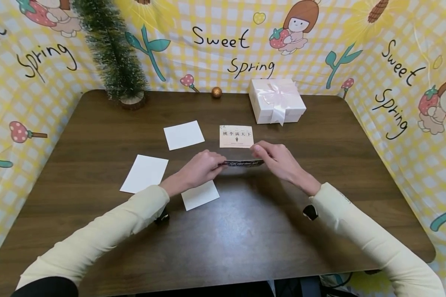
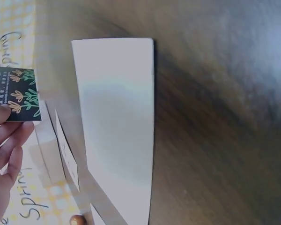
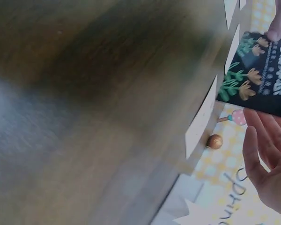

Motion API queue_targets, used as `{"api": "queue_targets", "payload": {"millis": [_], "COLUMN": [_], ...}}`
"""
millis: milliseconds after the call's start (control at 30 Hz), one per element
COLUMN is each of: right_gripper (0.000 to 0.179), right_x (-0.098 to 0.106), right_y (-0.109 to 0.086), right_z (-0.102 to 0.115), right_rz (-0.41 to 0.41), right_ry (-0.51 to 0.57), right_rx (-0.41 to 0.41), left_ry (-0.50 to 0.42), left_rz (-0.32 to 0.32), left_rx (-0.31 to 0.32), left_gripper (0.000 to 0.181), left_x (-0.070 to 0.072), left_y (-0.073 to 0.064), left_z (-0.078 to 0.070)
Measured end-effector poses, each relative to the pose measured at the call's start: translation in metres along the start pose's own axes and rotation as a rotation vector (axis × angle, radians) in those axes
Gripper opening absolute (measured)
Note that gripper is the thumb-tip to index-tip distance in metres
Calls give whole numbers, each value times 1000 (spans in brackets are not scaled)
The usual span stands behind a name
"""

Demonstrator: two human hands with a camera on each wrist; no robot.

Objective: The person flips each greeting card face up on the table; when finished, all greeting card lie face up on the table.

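A black card (image 3: pixel 253 77) with green and orange printed flowers and white lettering is held up over the table's middle. My left hand (image 1: pixel 205 166) grips its left end; in the right wrist view that thumb (image 3: pixel 276 30) lies on the printed face. At the card's right end is my right hand (image 1: pixel 280 161). Its fingers (image 3: pixel 264 129) reach the card's edge, partly hidden behind it, and its thumb stands away from the card. Just beyond lies a cream card (image 1: pixel 236 136) with printed characters. A white card (image 1: pixel 200 195) lies under my left hand.
Two more white cards, one further back (image 1: pixel 183 135) and one at left (image 1: pixel 145 174), lie on the brown table (image 1: pixel 223 247). Along the back stand a small artificial pine tree (image 1: pixel 115 62), a copper-coloured ball (image 1: pixel 217 92) and a white gift box (image 1: pixel 278 103) with a ribbon bow.
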State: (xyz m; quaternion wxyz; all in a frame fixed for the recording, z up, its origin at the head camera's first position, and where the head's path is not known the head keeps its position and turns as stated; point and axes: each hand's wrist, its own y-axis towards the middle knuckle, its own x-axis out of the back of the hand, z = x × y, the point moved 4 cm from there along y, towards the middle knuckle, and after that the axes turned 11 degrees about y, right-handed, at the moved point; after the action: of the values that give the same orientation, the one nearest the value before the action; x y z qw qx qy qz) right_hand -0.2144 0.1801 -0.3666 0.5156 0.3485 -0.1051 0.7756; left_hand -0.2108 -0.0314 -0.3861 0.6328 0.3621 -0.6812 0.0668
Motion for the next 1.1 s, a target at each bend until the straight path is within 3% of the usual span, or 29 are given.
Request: {"api": "queue_targets", "payload": {"millis": [133,233,367,567,767,967,1100], "right_gripper": [42,34,25,20,14,22,27], "right_x": [2,-3,-11,-17,-21,-25,-27], "right_y": [-3,-4,-4,-4,-8,-12,-15], "right_z": [-11,-18,-23,-25,-26,-29,-30], "right_rz": [-15,-11,-4,-40,-88,-134,-136], "right_ry": [88,140,186,197,206,202,143], "right_rx": [-73,-122,-146,-148,-194,-263,-293], "left_ry": [-176,-285,-361,-422,-475,-465,-455], "left_rz": [14,25,36,65,81,73,69], "left_rx": [106,186,262,360,499,595,644], "left_gripper": [8,8,9,10,22,37,49], "left_x": [2,1,2,-1,-9,-20,-26], "left_y": [-1,-3,-4,-3,-3,-3,-2], "left_z": [7,12,14,17,18,16,14]}}
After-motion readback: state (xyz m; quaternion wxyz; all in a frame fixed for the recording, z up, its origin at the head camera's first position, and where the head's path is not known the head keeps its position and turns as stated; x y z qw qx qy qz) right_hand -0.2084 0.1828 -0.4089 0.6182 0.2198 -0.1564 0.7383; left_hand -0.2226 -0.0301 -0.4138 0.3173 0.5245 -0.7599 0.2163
